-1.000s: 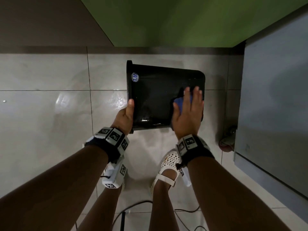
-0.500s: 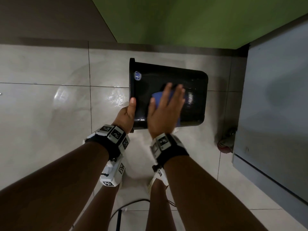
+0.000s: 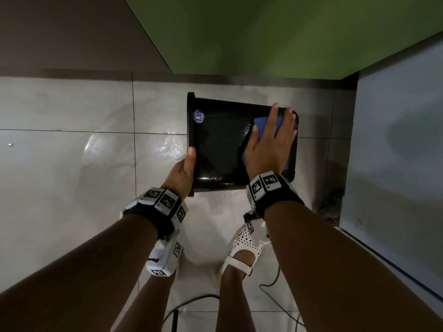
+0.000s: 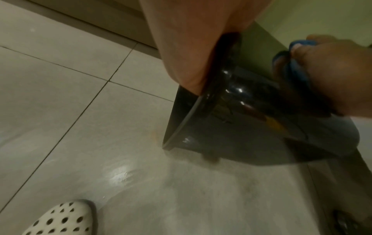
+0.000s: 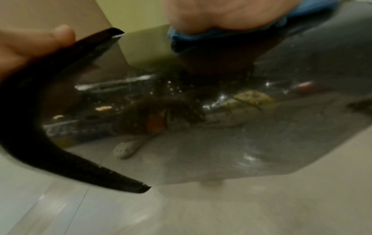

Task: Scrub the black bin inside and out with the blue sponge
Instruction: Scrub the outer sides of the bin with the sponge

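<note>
The black bin (image 3: pixel 220 144) lies on its side above the tiled floor, rim to the left, a round price sticker (image 3: pixel 199 116) near the rim. My left hand (image 3: pixel 183 172) grips the rim at its near left corner, thumb on the outer wall; the same hand (image 4: pixel 191 47) fills the top of the left wrist view, holding the rim (image 4: pixel 209 95). My right hand (image 3: pixel 271 142) lies flat with straight fingers on the blue sponge (image 3: pixel 261 123), pressing it on the bin's outer wall near the base end. The sponge (image 5: pixel 187 36) shows under my palm in the right wrist view.
Wet glossy floor tiles (image 3: pixel 72 164) spread to the left. A green wall (image 3: pixel 263 37) stands behind the bin and a grey cabinet (image 3: pixel 395 152) to the right, with a small wheel (image 3: pixel 332 207) at its foot. My white perforated shoe (image 3: pixel 244 245) and cables (image 3: pixel 191 305) lie below.
My right hand has slid the sponge from the middle of the bin's wall rightward toward the base end. The left hand keeps its grip on the rim.
</note>
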`<state>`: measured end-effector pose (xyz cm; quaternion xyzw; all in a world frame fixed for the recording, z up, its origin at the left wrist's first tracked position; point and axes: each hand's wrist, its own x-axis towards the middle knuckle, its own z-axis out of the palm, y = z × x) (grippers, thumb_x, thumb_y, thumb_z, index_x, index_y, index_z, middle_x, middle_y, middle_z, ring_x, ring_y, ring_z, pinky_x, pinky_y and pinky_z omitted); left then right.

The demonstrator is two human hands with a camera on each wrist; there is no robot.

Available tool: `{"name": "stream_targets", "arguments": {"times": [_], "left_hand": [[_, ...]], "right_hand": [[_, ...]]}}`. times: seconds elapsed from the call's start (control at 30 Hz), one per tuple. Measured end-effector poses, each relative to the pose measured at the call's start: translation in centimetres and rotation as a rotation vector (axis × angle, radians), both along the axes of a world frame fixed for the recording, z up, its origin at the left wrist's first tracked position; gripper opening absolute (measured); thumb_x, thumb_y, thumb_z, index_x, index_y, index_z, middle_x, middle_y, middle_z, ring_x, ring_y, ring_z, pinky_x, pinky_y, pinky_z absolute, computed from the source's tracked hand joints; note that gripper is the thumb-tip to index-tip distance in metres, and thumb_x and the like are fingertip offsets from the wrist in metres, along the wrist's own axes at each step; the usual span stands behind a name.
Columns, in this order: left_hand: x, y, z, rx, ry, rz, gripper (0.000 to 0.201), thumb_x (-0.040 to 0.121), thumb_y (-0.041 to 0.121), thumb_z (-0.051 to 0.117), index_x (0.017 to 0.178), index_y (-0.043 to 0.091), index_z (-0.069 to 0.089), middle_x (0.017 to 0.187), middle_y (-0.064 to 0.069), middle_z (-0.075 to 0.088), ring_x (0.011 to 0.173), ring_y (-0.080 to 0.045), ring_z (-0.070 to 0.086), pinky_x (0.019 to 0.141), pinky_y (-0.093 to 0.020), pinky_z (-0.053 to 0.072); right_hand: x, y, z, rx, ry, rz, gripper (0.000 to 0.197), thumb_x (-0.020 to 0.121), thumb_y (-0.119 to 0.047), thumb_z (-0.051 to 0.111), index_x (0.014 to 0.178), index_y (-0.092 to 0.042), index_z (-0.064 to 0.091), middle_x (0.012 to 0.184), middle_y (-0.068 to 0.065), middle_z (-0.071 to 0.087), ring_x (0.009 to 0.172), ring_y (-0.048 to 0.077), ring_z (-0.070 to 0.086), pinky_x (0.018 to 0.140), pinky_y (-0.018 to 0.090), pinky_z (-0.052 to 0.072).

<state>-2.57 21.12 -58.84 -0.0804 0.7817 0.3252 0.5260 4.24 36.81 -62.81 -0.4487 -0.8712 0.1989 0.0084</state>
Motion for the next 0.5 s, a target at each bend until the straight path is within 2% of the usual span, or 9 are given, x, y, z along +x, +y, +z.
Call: {"name": "stream_targets", "arguments": {"times": [0.03,0.07,0.13,0.17,0.2,0.27,0.33,0.4,0.5], "left_hand": [[-0.6,0.2,0.3,0.051,-0.004,-0.004,0.071,0.089,0.062,0.009,0.119,0.016,0.054,0.097,-0.009,0.066,0.079,-0.02,0.062,0.059,-0.026,0.049],[-1.2,0.6,0.7,0.11,-0.012,0.009,0.07,0.089,0.064,0.009,0.125,0.022,0.051,0.113,-0.01,0.064,0.094,-0.023,0.062,0.072,-0.031,0.052],[-3.0,2.2,1.1,0.14,0.024,0.081,0.072,0.086,0.069,0.009,0.133,0.028,0.043,0.135,-0.007,0.053,0.12,-0.024,0.052,0.103,-0.042,0.041],[-3.8,3.1,1.4,0.101,0.084,0.109,0.073,0.086,0.069,0.01,0.135,0.026,0.042,0.138,-0.007,0.05,0.125,-0.024,0.048,0.11,-0.04,0.033],[-4.5,4.1,1.7,0.052,0.16,0.131,0.071,0.089,0.065,0.01,0.135,0.021,0.043,0.139,-0.008,0.049,0.127,-0.024,0.046,0.109,-0.033,0.029],[-5.3,5.7,1.8,-0.006,0.286,0.2,0.067,0.095,0.053,0.012,0.128,0.009,0.05,0.133,-0.011,0.052,0.123,-0.024,0.048,0.094,-0.022,0.029],[-5.5,6.6,1.6,-0.025,0.316,0.276,0.064,0.097,0.049,0.016,0.124,0.004,0.052,0.129,-0.014,0.055,0.119,-0.025,0.05,0.084,-0.02,0.028],[-5.2,6.6,1.3,-0.056,0.345,0.303,0.062,0.098,0.048,0.018,0.124,0.004,0.052,0.127,-0.014,0.056,0.118,-0.025,0.051,0.081,-0.018,0.028],[-5.0,6.4,0.3,-0.08,0.427,0.288,0.061,0.098,0.046,0.02,0.114,0.001,0.059,0.119,-0.019,0.061,0.111,-0.029,0.055,0.08,-0.022,0.033]], "right_hand": [[-0.1,-0.2,0.0,0.017,0.003,-0.029,0.059,0.093,-0.039,0.027,0.145,-0.01,0.023,0.15,0.024,0.023,0.14,0.037,0.019,0.114,0.048,0.017],[-0.1,-0.4,-0.1,0.03,0.012,-0.041,0.059,0.093,-0.039,0.027,0.145,-0.009,0.024,0.149,0.024,0.024,0.139,0.037,0.021,0.114,0.047,0.017],[0.1,-0.5,-0.2,0.032,0.022,-0.021,0.06,0.093,-0.039,0.027,0.144,-0.009,0.024,0.149,0.024,0.025,0.139,0.037,0.022,0.113,0.046,0.017],[0.3,-0.5,-0.2,0.029,0.026,0.01,0.06,0.093,-0.039,0.028,0.144,-0.009,0.024,0.149,0.024,0.026,0.139,0.038,0.023,0.113,0.046,0.016],[0.5,-0.6,-0.2,0.023,0.032,0.041,0.06,0.093,-0.039,0.028,0.144,-0.009,0.024,0.149,0.024,0.026,0.138,0.038,0.023,0.113,0.047,0.017],[0.8,-0.7,-0.2,0.012,0.039,0.064,0.059,0.093,-0.038,0.029,0.144,-0.008,0.025,0.148,0.025,0.027,0.138,0.038,0.024,0.113,0.048,0.018],[0.6,-1.2,-0.2,0.039,0.035,0.024,0.058,0.093,-0.036,0.032,0.143,-0.007,0.027,0.147,0.025,0.028,0.138,0.038,0.024,0.113,0.049,0.021],[0.3,-2.4,0.0,0.03,0.032,-0.009,0.057,0.093,-0.035,0.035,0.143,-0.009,0.026,0.148,0.025,0.026,0.138,0.039,0.022,0.113,0.051,0.02],[-0.5,-5.8,0.3,-0.037,0.052,0.171,0.057,0.094,-0.039,0.031,0.144,-0.013,0.02,0.149,0.024,0.024,0.139,0.039,0.018,0.112,0.05,0.011]]}}
